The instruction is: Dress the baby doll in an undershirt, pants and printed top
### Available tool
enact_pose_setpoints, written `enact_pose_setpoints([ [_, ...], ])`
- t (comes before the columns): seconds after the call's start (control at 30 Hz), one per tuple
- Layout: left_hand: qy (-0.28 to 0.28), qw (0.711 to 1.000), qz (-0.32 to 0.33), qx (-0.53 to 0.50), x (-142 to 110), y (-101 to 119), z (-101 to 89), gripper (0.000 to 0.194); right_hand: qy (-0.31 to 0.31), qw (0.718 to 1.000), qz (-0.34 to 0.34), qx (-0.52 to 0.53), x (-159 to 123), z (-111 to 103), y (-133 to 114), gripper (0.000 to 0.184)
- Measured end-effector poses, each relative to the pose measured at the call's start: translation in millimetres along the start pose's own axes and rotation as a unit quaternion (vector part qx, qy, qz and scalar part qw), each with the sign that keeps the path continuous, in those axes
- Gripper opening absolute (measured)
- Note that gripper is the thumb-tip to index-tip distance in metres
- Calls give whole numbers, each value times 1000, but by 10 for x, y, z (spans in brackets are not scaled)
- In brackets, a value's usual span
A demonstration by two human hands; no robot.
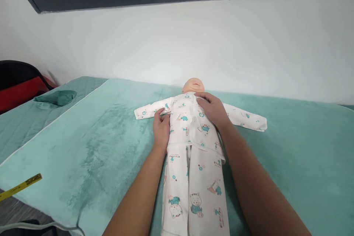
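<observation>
Pants [208,177] lie nearest my camera, both legs running straight toward me between the forearms [138,191], their waist covered by the hem of the shirt [182,118]. Past that, the bare head of the doll [190,86] shows above the collar; it lies on the bed [290,177], close to the wall [177,44], apparently inside the shirt. Both sleeves [152,109] spread sideways, probably so the front stays flat and within reach. My right hand [212,110] rests over the chest near the collar, fingers extended, likely steadying the cloth. My left hand [161,129] sits against the shirt's side below one sleeve, perhaps to stop it shifting; its fingers are partly hidden, so I cannot tell whether they grip.
</observation>
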State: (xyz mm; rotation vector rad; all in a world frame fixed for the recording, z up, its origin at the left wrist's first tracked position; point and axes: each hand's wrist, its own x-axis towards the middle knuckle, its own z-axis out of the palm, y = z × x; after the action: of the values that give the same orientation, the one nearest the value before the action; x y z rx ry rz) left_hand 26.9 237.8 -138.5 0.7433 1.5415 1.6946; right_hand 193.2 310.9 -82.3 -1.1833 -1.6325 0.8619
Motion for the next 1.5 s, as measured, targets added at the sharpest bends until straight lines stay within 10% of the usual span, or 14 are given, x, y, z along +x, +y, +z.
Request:
enact_pose_setpoints([
  [0.67, -11, 1000, 1, -10, 17, -61, -32, 31, -30, 991, 8, 132, -99, -67, 115, 35],
  [0.93, -50, 998, 26, 19, 18, -31, -78, 21, 222, 970, 95, -28, -557, -342, 443, 23],
  [1.17, -121, 991, -53, 10, -183, 130, -140, 46, 130, 964, 135, -188, -757, -278, 336, 36],
  [1.5, -274, 948, -83, -137, -256, 221, -73, 66, 109, 984, 130, 48, -761, -134, 254, 46],
])
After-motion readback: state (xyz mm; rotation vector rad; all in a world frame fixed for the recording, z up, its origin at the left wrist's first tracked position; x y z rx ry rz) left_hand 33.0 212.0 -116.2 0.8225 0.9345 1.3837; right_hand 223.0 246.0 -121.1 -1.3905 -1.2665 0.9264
